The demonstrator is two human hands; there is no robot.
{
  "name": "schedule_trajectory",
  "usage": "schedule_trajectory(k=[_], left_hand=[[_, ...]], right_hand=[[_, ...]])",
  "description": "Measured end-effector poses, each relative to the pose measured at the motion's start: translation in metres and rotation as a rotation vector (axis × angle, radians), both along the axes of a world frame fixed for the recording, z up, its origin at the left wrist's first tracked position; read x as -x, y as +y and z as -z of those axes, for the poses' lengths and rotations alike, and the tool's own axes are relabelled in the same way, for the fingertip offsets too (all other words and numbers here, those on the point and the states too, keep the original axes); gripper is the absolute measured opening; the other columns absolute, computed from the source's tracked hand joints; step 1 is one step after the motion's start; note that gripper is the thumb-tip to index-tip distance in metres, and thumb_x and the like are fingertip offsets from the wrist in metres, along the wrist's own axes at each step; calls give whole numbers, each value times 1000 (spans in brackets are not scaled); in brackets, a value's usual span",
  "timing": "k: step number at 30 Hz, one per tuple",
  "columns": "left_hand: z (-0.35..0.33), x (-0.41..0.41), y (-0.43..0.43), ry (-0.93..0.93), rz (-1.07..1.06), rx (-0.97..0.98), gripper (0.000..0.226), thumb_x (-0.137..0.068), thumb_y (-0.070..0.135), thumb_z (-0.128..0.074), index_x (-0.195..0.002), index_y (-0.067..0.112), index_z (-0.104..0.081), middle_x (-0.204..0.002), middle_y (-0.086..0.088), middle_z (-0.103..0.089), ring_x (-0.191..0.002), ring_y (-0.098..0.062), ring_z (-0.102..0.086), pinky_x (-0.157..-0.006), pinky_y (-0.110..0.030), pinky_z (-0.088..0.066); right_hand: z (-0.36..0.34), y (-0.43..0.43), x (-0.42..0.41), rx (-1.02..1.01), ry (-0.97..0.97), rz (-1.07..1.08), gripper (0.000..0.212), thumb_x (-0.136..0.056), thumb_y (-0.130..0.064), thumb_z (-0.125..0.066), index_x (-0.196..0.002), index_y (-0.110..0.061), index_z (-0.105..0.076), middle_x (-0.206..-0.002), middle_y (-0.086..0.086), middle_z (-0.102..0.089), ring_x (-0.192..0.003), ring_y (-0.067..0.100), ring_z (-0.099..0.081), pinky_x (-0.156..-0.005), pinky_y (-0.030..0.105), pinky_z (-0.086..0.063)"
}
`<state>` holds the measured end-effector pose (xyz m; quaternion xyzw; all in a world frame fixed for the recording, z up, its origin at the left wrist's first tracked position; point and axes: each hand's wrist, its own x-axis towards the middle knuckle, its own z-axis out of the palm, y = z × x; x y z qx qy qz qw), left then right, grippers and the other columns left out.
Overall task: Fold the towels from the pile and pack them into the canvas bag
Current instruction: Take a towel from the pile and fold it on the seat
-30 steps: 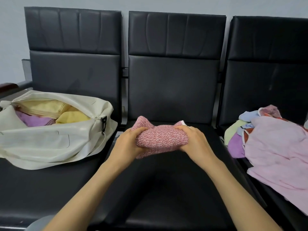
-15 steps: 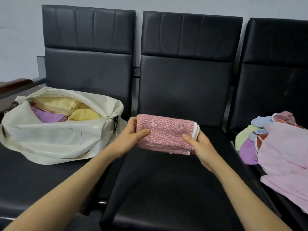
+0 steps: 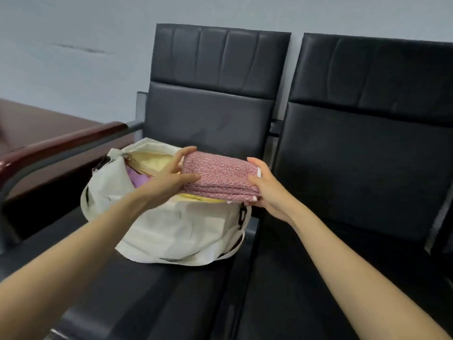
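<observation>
**Folded towel hanging over a nearly full bag**

You are holding the folded pink towel (image 3: 220, 175) just above the open mouth of the bag (image 3: 176, 229), which is slumping on the left seat (image 3: 157, 298). Your left hand (image 3: 169, 180) is pinching one end and your right hand (image 3: 267, 190) is clasping the other, so each grip is closed on cloth. The yellow towels (image 3: 152, 159) and a purple towel (image 3: 137, 179) are already filling the bag, so the space is probably getting tight. If you are pushing down unevenly, the layers may be splaying open or snagging on the zip edge; with no hand bracing the soft mouth, it may be folding inward.
</observation>
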<state>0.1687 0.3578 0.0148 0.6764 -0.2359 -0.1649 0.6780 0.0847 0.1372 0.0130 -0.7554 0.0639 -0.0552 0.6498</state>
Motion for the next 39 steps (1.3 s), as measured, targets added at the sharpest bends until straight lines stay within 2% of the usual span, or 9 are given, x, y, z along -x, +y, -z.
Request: schedule_trajectory(k=[3, 7, 11, 14, 18, 25, 32, 36, 39], left_hand=[[-8, -40, 34, -21, -30, -141, 81, -85, -12, -61, -141, 35, -27, -100, -11, -59, -80, -16, -65, -70, -24, -57], [6, -76, 52, -190, -246, -288, 82, -83, -5, -67, -144, 21, -18, -130, -12, -47, -118, -27, -52, -93, -39, -52], [15, -96, 57, -301, -372, -340, 82, -85, -7, -62, -144, 19, -12, -122, -14, -45, -108, -31, -54, -91, -48, -51], [22, -109, 64, -206, -329, -393, 82, -86, -6, -60, -147, 18, -11, -125, -16, -43, -108, -30, -53, -79, -41, -54], [39, -123, 72, -145, -378, -610, 90, -86, 10, -62, -152, 12, -2, -145, -19, -36, -129, -35, -40, -107, -42, -38], [49, -143, 77, -266, -511, -942, 71, -92, 8, -45, -148, -2, -4, -136, -37, -39, -125, -44, -42, -102, -41, -33], [38, -154, 83, -168, -514, -1109, 60, -95, 13, -48, -148, 5, -21, -143, -21, -40, -129, -36, -44, -102, -39, -38], [32, -159, 87, -211, -467, -1067, 61, -94, 13, -48, -149, 7, -21, -143, -20, -42, -128, -33, -45, -103, -35, -36], [25, -158, 89, -330, -534, -933, 65, -91, 9, -42, -150, 14, -16, -135, -27, -45, -121, -41, -48, -99, -40, -38]], right_hand=[[-6, 24, -45, 15, 28, -108, 58, -96, -5, -48, -134, -44, -29, -126, 6, -52, -98, 26, -61, -88, 43, -52], [6, 54, -78, 343, -109, -59, 72, -94, -6, -55, -146, -29, -10, -115, 0, -48, -96, 12, -57, -79, 15, -50], [23, 66, -105, 396, -176, -36, 69, -92, -5, -59, -137, -21, -10, -127, 6, -41, -115, 18, -49, -98, 37, -47], [24, 75, -122, 387, -12, -61, 63, -93, -13, -58, -132, -23, -11, -123, 7, -47, -111, 20, -54, -96, 43, -51], [30, 96, -144, 335, 220, -36, 68, -93, -15, -59, -140, -11, -10, -107, 6, -50, -93, 16, -54, -77, 32, -54], [50, 124, -164, 443, 246, -16, 52, -94, -16, -53, -129, -19, -15, -68, 3, -41, -56, 14, -42, -44, 20, -35], [50, 136, -180, 464, 296, -24, 75, -90, -27, -59, -147, -11, -14, -75, 2, -49, -62, 12, -48, -48, 24, -41], [48, 137, -172, 434, 260, 6, 65, -94, -25, -54, -147, -14, -18, -72, 1, -45, -58, 10, -44, -38, 17, -36], [50, 149, -180, 333, 158, 84, 48, -89, -21, -53, -126, -29, -24, -81, 9, -56, -69, 26, -60, -60, 39, -57]])
